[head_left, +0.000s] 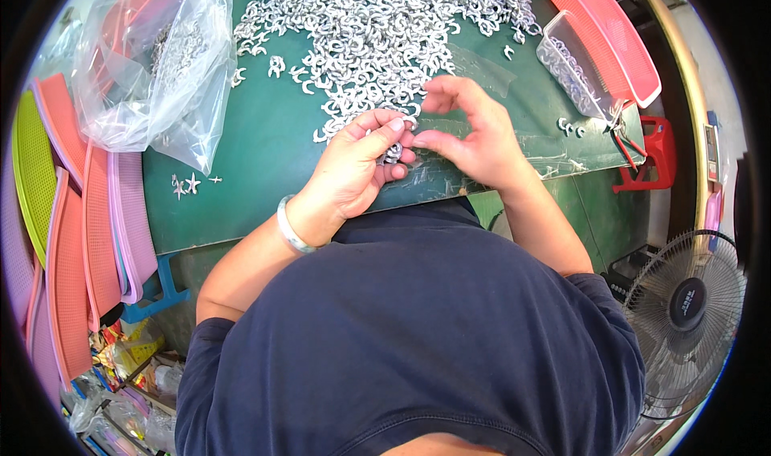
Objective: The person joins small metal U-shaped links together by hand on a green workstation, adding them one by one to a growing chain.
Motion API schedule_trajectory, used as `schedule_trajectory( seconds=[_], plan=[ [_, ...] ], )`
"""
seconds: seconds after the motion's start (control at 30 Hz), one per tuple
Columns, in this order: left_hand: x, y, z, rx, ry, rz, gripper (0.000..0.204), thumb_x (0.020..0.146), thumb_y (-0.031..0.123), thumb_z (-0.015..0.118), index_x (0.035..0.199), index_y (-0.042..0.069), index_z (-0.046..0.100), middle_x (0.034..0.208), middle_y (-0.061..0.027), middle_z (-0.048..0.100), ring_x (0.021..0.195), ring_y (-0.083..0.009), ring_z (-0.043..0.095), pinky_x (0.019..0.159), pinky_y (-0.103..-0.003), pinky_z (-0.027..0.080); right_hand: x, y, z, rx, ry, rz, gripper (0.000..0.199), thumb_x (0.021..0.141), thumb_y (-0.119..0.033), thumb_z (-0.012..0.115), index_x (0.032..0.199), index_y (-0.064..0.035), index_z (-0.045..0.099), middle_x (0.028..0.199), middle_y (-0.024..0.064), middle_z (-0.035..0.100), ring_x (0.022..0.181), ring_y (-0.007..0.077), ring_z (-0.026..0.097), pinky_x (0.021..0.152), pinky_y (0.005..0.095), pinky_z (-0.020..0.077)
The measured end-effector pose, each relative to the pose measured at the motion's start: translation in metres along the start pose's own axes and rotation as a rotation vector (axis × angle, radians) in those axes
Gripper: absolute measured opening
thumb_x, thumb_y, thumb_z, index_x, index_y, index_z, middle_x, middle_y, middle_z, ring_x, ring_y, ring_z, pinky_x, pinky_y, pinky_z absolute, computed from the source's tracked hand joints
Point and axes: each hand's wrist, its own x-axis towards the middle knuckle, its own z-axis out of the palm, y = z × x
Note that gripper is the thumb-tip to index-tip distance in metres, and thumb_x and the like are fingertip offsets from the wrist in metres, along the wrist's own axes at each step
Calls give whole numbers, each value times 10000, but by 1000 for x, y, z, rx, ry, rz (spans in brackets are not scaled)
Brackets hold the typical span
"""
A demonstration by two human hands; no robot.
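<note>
At table edge, left hand pinching metal clips; right hand touching.

A heap of small metal C-shaped clips lies on the far middle of the flat work table. Left of it sits a clear plastic bag. Right of it lie stacked shallow plastic trays. Both hands, left hand and right hand, meet at the near edge, before the heap. More mesh trays stand left of the table; a floor fan stands at its near right.

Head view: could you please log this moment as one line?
left hand: holds clips | right hand: pinches at clips | clip pile: on mat
</note>
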Motion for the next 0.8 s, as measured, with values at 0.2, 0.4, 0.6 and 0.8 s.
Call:
schedule_trajectory(
  seconds=[0.2, 0.4, 0.6, 0.8],
  plan=[
    [-1, 3, -5, -97, -104, -35, 81, 906, 157, 523, 928, 84, 549, 853, -46, 569, 718, -126, 535, 565, -225, 441, 4, 26, -11, -530, -65, -52, 250, 695, -111, 684, 933, -60, 628, 909, 80, 546, 874, 272, 500, 774, 355, 420],
    [-3, 5, -2, -141, -66, -35, 87, 890, 129, 486, 887, 56, 533, 862, -88, 554, 721, -155, 528, 561, -230, 440, -2, 23, -12, -391, -133, 4, 166, 679, -55, 674, 837, -56, 625, 866, 73, 549, 847, 271, 510, 761, 352, 424],
    [-1, 3, -8, -186, -120, -11, 113, 829, 140, 482, 798, 42, 529, 842, -113, 542, 713, -181, 528, 548, -252, 444, -4, 22, -16, -386, -110, 24, 192, 684, -70, 681, 868, -54, 631, 842, 69, 554, 823, 270, 518, 740, 357, 428],
    [2, 2, -14, -279, -214, -53, 121, 823, 146, 486, 780, 40, 523, 804, -102, 530, 671, -170, 500, 535, -253, 433, -5, 25, -14, -413, -145, -12, 152, 695, -68, 671, 846, -59, 654, 828, 57, 553, 812, 256, 522, 725, 348, 431]
  ],
)
